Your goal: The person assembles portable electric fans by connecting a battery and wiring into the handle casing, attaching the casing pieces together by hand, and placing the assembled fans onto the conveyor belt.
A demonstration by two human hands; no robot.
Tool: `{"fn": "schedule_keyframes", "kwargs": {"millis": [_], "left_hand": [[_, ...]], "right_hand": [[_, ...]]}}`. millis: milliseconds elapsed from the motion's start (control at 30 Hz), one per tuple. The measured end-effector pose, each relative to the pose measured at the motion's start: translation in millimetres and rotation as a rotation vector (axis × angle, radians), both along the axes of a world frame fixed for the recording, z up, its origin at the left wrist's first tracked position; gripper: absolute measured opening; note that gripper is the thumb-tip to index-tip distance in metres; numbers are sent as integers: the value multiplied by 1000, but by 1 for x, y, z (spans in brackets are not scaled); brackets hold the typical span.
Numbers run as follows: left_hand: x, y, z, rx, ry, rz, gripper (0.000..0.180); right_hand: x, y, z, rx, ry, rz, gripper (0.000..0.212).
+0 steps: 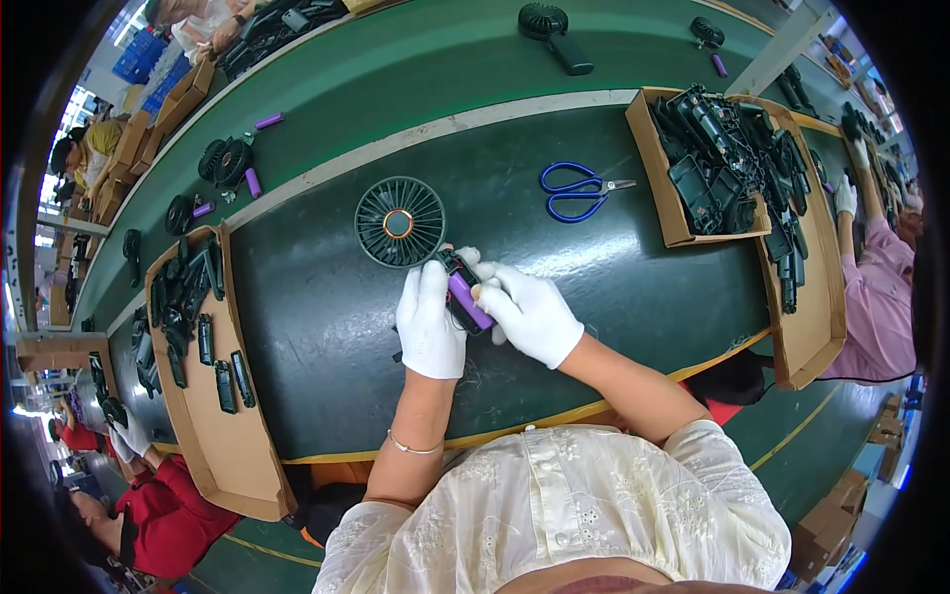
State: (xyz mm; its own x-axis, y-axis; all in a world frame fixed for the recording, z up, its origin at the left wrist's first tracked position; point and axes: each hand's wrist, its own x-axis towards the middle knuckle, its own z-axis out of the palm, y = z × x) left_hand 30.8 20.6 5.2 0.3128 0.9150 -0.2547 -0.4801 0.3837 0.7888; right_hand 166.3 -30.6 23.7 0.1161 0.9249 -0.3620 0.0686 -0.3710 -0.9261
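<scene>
A small dark handheld fan lies between my gloved hands, its round grille (400, 222) with an orange-ringed hub pointing away from me. Its handle is uncovered, and a purple cylindrical battery (468, 301) shows along it. My left hand (432, 322) in a white glove closes around the left side of the handle, near the grille. From the right, my right hand (527, 313), gloved too, grips the handle with the thumb at the battery. Some fingertips are hidden behind the handle. Blue-handled scissors (576, 191) rest on the dark table beyond my right hand.
At left, a cardboard tray (233, 436) holds dark handle shells. At right, a cardboard box (653, 163) is piled with black plastic parts. Beyond the pale divider, a green belt (396, 79) carries fans, including a whole one (554, 38). Other people work on both sides.
</scene>
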Motion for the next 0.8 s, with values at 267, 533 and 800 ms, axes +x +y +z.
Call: {"fn": "schedule_keyframes", "kwargs": {"millis": [267, 533, 800], "left_hand": [[4, -1, -4, 7, 15, 17, 33], [-7, -1, -12, 263, 151, -79, 25], [2, 1, 1, 202, 213, -255, 32]], "right_hand": [[-10, -4, -18, 714, -834, 12, 35], [-2, 0, -22, 456, -484, -121, 15], [12, -4, -22, 360, -387, -183, 17]]}}
